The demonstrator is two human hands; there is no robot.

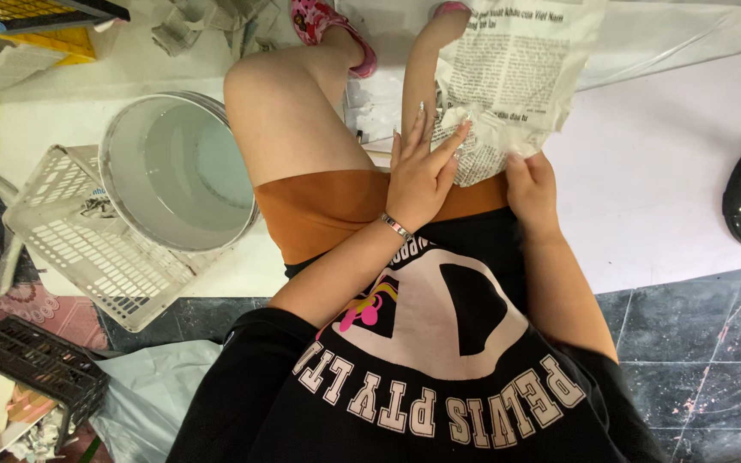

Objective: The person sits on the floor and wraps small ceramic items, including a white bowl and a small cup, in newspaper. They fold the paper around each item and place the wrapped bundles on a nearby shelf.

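You are seated on the floor with a sheet of newspaper [516,77] across your right thigh, and both hands are on its crumpled lower end. Your left hand [422,171] lies flat with the fingers spread and extended, fingertips pressing the crinkled paper down against your leg; it grips nothing. Your right hand [532,184] is curled, thumb and fingers pinching the bunched lower corner of the sheet.

As far as the view shows, the work on the paper is at an early stage: only the near end is gathered and creased, while the greater part of the sheet is flat and readable, spreading away over your knee. Whether anything is wrapped inside the bunched part I cannot tell.

The sheet's long axis runs from your lap away toward your foot in its pink sandal [328,30], slightly tilted to the right, with the crumpled end pointing back at you.

At your left side a round white bucket [177,171] sits in a white plastic crate [87,249], well apart from the paper.
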